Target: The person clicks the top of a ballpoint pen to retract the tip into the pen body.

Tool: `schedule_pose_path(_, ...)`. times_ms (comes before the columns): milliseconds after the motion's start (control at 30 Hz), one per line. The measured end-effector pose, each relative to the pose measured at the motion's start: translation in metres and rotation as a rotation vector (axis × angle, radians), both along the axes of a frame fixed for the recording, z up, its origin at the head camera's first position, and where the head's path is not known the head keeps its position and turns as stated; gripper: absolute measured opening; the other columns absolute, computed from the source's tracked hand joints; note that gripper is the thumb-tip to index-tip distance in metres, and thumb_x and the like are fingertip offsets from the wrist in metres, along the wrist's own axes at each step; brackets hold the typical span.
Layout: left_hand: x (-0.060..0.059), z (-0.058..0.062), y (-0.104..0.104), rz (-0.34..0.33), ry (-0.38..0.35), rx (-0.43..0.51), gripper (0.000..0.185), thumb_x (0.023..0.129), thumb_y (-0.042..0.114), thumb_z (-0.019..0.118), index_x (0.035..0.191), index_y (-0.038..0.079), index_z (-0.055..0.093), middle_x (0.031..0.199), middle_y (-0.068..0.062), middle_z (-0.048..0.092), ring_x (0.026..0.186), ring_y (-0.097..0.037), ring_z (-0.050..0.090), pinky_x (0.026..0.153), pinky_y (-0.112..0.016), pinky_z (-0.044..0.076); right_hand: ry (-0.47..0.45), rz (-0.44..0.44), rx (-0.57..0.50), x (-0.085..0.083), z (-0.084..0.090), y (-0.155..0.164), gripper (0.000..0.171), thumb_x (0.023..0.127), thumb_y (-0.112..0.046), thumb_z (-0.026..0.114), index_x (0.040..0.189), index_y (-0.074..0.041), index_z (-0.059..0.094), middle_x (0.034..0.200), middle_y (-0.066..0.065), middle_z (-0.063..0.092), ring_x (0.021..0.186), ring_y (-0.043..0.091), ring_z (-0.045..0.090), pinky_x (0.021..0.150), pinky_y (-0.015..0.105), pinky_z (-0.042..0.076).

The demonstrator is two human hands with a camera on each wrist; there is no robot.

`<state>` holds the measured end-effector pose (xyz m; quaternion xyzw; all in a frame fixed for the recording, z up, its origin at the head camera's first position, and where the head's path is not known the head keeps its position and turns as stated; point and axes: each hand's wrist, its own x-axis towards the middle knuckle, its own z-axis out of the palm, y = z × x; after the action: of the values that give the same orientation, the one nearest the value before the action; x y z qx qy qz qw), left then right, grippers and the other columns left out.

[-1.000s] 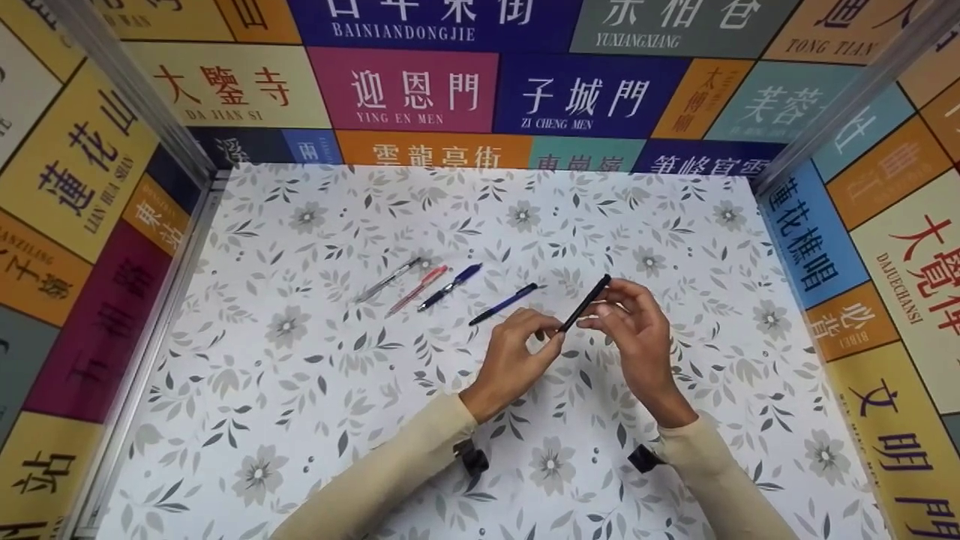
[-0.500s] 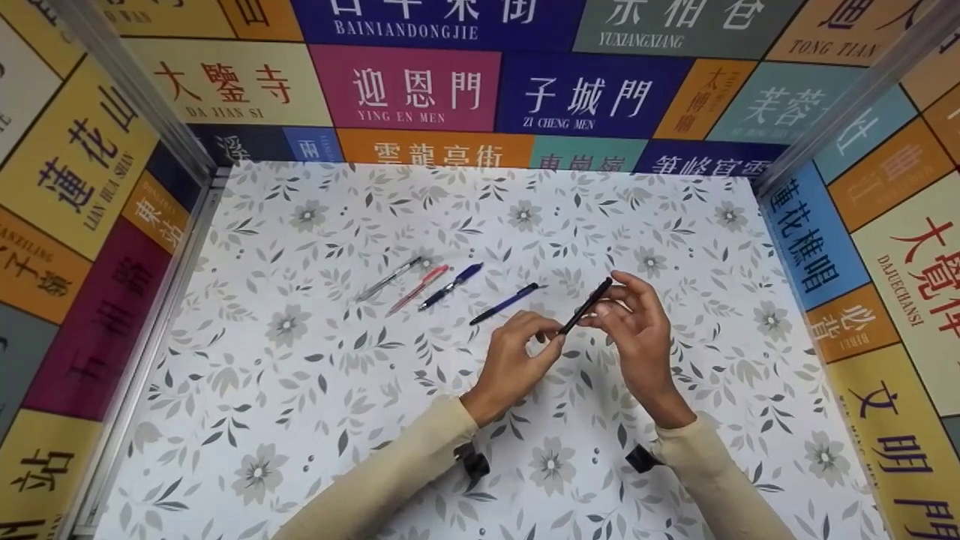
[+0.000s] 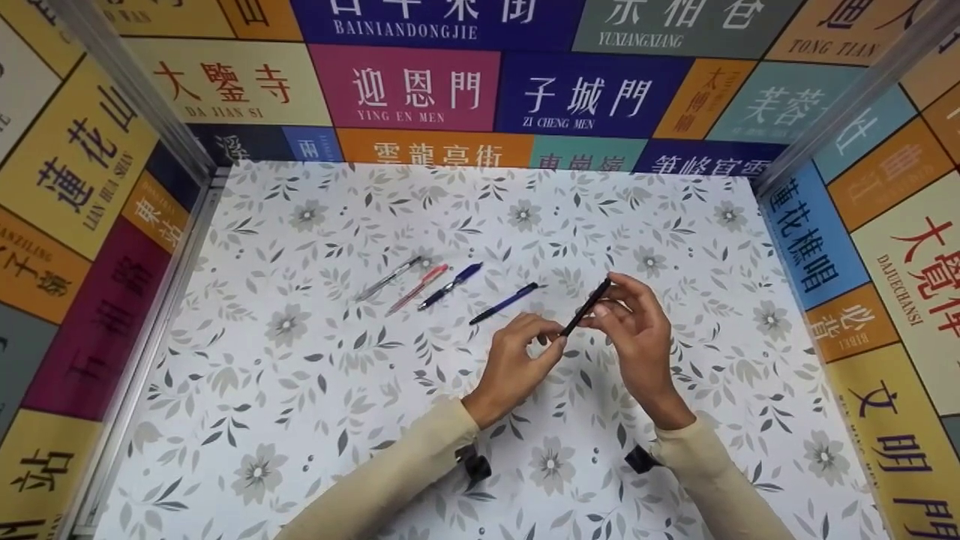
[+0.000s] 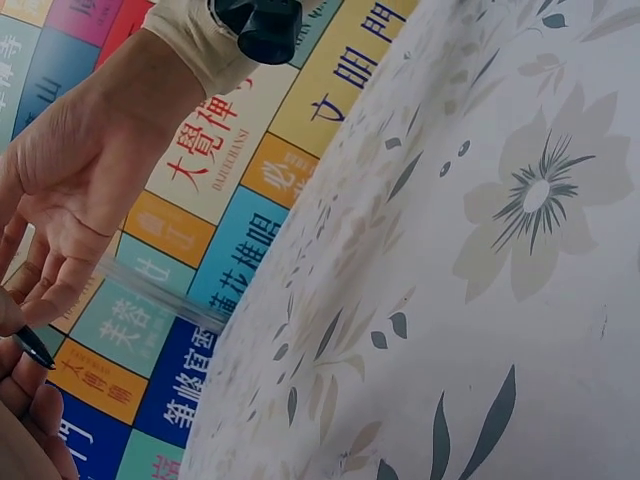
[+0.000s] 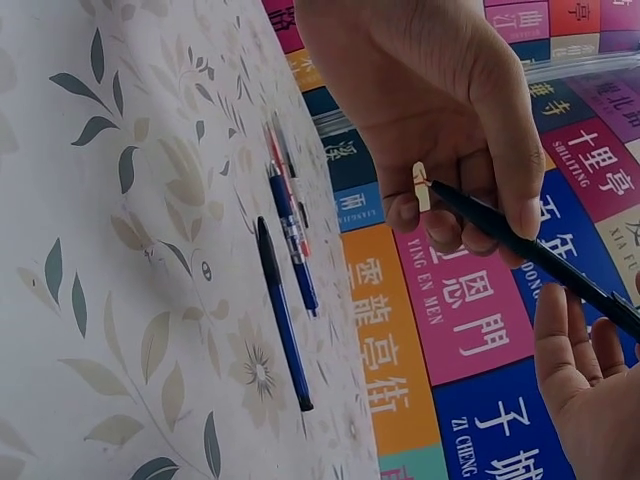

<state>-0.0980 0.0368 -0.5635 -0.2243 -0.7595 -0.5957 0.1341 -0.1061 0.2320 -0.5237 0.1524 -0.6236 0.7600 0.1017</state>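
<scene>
Holding a black pen [image 3: 585, 307] above the worktop [image 3: 300, 420], your left hand [image 3: 517, 364] pinches its lower tip while your right hand [image 3: 637, 330] grips the barrel. Four more pens [image 3: 450, 289] lie just left of the black pen, beyond your left hand.

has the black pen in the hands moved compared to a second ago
Yes, slightly. The black pen has slid down through the right hand: its far tip sits lower against the table's flower print, while the left hand pinches its near end.
</scene>
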Motion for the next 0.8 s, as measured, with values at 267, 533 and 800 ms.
schedule_pose_path(267,0.0020,-0.0001,0.0027,-0.004,0.000,0.012,0.006,0.101,0.006,0.079,0.106,0.007,0.081,0.097,-0.003,0.076,0.088,-0.021,0.069,0.078,-0.046,0.059,0.015,0.007,0.041,0.0019,0.0016,-0.0001,0.046,0.105,0.010,0.063,0.150,0.007,0.054,0.123,0.023,0.061,0.107,0.033,0.074,0.089,0.042,0.065)
schedule_pose_path(533,0.0027,-0.0002,0.0030,-0.020,-0.003,0.023,0.006,0.101,0.006,0.078,0.107,0.007,0.081,0.098,-0.003,0.076,0.089,-0.023,0.069,0.079,-0.046,0.060,0.031,0.011,0.049,0.0021,0.0025,-0.0049,0.054,0.099,0.017,0.067,0.151,0.006,0.054,0.120,0.030,0.060,0.103,0.033,0.075,0.090,0.040,0.065)
schedule_pose_path(800,0.0026,-0.0005,0.0030,-0.021,0.010,0.061,0.008,0.101,0.005,0.079,0.108,0.007,0.082,0.097,-0.004,0.076,0.086,-0.030,0.070,0.077,-0.048,0.058,0.057,0.010,0.114,0.0028,0.0027,-0.0050,0.061,0.098,0.019,0.068,0.155,0.004,0.051,0.121,0.036,0.058,0.104,0.033,0.075,0.092,0.039,0.064)
